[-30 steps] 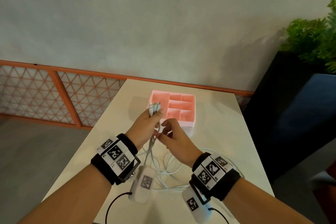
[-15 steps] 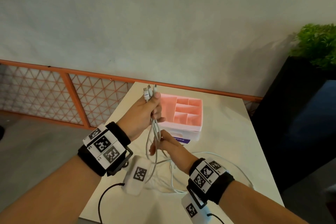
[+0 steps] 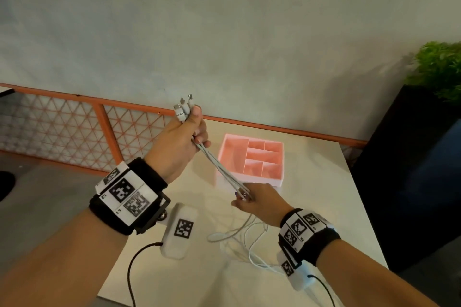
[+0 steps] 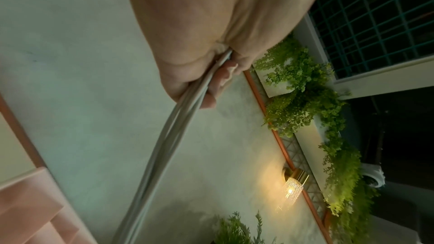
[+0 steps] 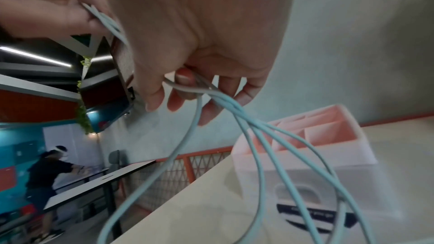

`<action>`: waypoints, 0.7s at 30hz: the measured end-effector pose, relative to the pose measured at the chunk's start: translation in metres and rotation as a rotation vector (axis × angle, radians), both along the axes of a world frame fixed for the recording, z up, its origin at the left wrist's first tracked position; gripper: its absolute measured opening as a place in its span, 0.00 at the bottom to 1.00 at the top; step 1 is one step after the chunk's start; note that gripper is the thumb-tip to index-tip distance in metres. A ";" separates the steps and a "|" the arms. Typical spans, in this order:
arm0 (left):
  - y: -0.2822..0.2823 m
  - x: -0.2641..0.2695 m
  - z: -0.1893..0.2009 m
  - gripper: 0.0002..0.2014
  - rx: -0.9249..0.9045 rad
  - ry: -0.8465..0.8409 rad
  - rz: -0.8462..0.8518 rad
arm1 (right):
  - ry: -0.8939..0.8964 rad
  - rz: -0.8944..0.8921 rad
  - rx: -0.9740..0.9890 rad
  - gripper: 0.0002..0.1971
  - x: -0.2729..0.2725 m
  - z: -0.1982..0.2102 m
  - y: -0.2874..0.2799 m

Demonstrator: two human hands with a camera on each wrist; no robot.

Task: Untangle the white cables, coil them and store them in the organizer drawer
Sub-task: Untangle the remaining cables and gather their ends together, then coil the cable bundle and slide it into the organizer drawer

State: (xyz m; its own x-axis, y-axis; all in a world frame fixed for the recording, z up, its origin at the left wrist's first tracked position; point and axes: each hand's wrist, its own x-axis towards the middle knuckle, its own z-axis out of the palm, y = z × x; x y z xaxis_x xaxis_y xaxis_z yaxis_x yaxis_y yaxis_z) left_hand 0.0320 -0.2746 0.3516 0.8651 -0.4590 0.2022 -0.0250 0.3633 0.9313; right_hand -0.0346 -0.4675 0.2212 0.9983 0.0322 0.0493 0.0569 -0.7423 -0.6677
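My left hand (image 3: 185, 138) is raised above the table's left side and grips a bundle of white cables (image 3: 219, 167), their plugs (image 3: 184, 104) sticking up out of the fist. The strands run taut down to my right hand (image 3: 252, 198), which pinches them in front of the pink organizer drawer (image 3: 225, 154). In the right wrist view the cables (image 5: 237, 110) pass between my thumb and fingers (image 5: 185, 79) and fan out below. Slack loops (image 3: 245, 237) lie on the table. The left wrist view shows the cables (image 4: 173, 133) leaving my closed fist.
The pale table (image 3: 331, 197) ends close on the left and right. An orange lattice railing (image 3: 74, 129) runs behind it. A dark planter with green leaves (image 3: 439, 70) stands at the right. A person works at another table (image 5: 47, 170) in the background.
My left hand has lifted the plug ends up and to the left. My right hand has slid down along the cables, drawing them taut between the hands.
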 end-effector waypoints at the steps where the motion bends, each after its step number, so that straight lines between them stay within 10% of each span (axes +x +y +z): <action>1: -0.002 -0.001 0.000 0.14 -0.009 0.000 0.006 | 0.005 -0.009 -0.030 0.13 0.003 0.002 -0.005; 6: 0.000 0.005 0.014 0.15 -0.157 0.027 0.032 | -0.090 -0.054 -0.152 0.09 0.013 0.034 -0.017; 14: 0.015 0.022 0.047 0.15 -0.268 -0.003 0.101 | -0.145 0.028 0.166 0.29 -0.004 0.068 -0.038; 18: 0.025 0.031 0.057 0.16 -0.277 -0.026 0.123 | 0.024 -0.017 -0.087 0.03 -0.023 0.034 -0.071; 21: 0.022 0.030 0.051 0.15 -0.257 -0.021 0.135 | 0.189 -0.105 -0.405 0.11 -0.029 0.017 -0.091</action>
State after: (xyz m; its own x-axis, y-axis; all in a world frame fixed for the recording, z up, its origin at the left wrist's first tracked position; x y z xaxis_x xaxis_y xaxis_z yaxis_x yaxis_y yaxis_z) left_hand 0.0616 -0.2524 0.4024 0.9092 -0.2717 0.3155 -0.1071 0.5795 0.8079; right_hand -0.0639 -0.5582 0.2381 0.9874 -0.0904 -0.1296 -0.1274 -0.9409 -0.3139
